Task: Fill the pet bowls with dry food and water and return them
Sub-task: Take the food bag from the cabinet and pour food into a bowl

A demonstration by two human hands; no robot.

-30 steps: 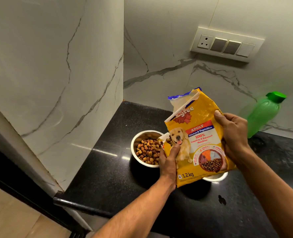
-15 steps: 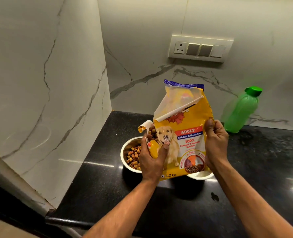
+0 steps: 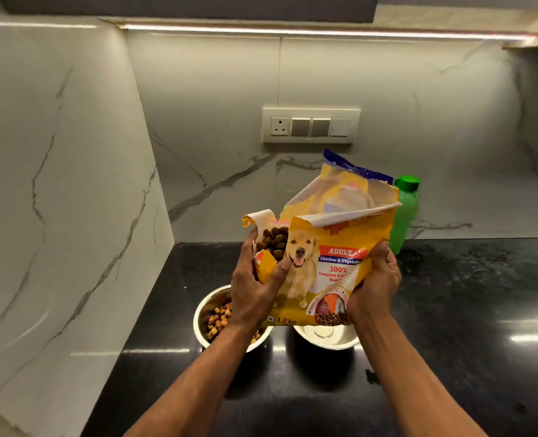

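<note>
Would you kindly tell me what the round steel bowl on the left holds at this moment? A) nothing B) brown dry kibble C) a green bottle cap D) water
B: brown dry kibble lies inside the left round steel bowl, below the yellow dog food bag gripped by the left hand and right hand.

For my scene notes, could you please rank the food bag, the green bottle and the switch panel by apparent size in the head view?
1. food bag, clearly largest, though nearest the camera.
2. switch panel and green bottle: similar; the bag hides part of the bottle, so unranked.
</note>
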